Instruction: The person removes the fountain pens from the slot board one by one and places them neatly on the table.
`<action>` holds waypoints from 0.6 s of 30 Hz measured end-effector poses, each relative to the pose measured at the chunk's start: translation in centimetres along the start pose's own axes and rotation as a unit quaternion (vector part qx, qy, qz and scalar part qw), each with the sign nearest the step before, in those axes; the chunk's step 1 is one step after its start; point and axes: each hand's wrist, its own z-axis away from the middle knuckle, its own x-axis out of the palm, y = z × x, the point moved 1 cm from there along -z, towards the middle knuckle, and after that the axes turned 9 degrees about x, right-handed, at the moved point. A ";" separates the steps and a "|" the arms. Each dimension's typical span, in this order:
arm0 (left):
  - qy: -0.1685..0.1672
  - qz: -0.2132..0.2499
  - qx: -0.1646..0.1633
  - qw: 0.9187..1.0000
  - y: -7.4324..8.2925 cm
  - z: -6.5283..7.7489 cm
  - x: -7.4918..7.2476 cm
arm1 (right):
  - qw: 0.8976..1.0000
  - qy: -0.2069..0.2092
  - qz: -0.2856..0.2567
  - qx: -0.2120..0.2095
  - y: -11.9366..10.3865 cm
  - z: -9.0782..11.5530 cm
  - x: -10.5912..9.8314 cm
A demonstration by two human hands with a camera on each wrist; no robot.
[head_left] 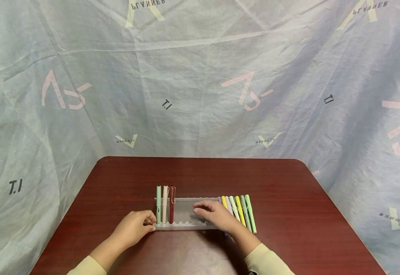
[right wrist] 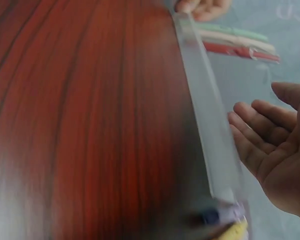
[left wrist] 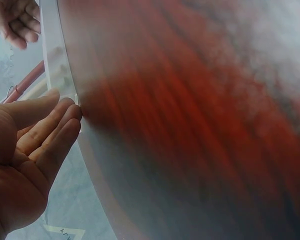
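A clear plastic pen rack [head_left: 189, 226] with scalloped edges lies on the table. Three pens stand side by side at its left end: a mint green pen [head_left: 158, 204], a pale pink pen [head_left: 165, 204] and a dark red pen [head_left: 171, 206]. My left hand [head_left: 135, 228] pinches the rack's near left corner between thumb and fingertips, as the left wrist view [left wrist: 35, 145] also shows. My right hand [head_left: 217, 215] hovers over the rack's right part, fingers loosely extended and holding nothing. In the right wrist view its palm [right wrist: 285, 150] faces the rack.
Several pens lie in a row at the rack's right end, among them a yellow pen [head_left: 240, 210] and a light green pen [head_left: 250, 214], partly hidden by my right forearm. The dark red wood table [head_left: 134, 179] has a grey printed cloth [head_left: 200, 95] hanging around it.
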 end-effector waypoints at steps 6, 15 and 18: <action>0.001 -0.004 -0.001 1.000 -0.1 0.1 0.2 | 0.998 -0.027 -0.053 0.016 -1.1 -1.4 2.4; -0.002 -0.001 0.000 1.000 -0.1 0.0 0.1 | 0.993 -0.031 -0.110 0.035 -1.9 -2.9 4.8; -0.004 -0.001 0.000 1.000 -0.1 -0.1 0.1 | 0.991 -0.030 -0.128 0.035 -2.2 -3.4 5.4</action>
